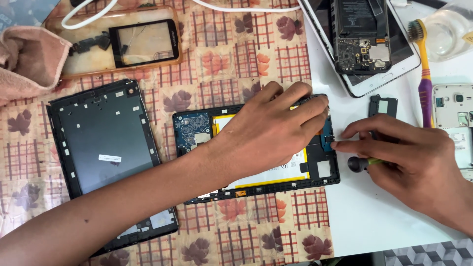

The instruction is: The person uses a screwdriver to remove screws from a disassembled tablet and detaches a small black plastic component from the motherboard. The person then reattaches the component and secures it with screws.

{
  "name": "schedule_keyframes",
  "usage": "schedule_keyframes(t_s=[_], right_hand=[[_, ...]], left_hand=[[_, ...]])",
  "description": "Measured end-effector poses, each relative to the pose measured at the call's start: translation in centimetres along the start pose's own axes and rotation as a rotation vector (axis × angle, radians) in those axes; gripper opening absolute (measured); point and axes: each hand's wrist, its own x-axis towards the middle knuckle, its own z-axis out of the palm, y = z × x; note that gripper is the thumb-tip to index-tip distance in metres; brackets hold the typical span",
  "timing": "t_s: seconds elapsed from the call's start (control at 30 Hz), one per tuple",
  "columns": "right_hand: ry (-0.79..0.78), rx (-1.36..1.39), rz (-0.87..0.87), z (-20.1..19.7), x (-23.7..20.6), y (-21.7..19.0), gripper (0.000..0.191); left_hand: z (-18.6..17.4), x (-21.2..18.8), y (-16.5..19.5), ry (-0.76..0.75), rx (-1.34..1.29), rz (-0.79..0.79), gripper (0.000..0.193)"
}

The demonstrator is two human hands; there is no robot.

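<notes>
Counted on the repair bench: two hands, several opened devices.

Two bare hands, left (268,125) and right (394,155); one opened black tablet with blue circuit board (193,129); one detached black tablet back cover (101,143); one purple toothbrush (425,83); one pink folded cloth (27,61); one white tablet (379,81).

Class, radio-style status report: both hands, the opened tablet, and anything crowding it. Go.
Left hand pressing flat on opened tablet. Right hand pinching screwdriver at tablet's right edge. Detached back cover lies left, apart.
</notes>
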Motion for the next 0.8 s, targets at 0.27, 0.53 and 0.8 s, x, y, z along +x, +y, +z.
schedule_keyframes(t_s=[0.27,0.53,0.8], right_hand=[[0.072,0.024,0.1,-1.8,0.7,-1.5,0.048],[0.082,-0.033,0.092,-1.6,0.5,-1.6,0.045],[0.115,-0.011,0.076,-1.5,0.1,-1.0,0.049]], left_hand=[[-0.1,0.9,1.0,0.022,-0.151,-0.198,0.061],[-0.8,0.8,1.2,0.077,-0.295,-0.248,0.053],[-0.9,0.7,1.3,-0.018,-0.245,-0.263,0.068]])
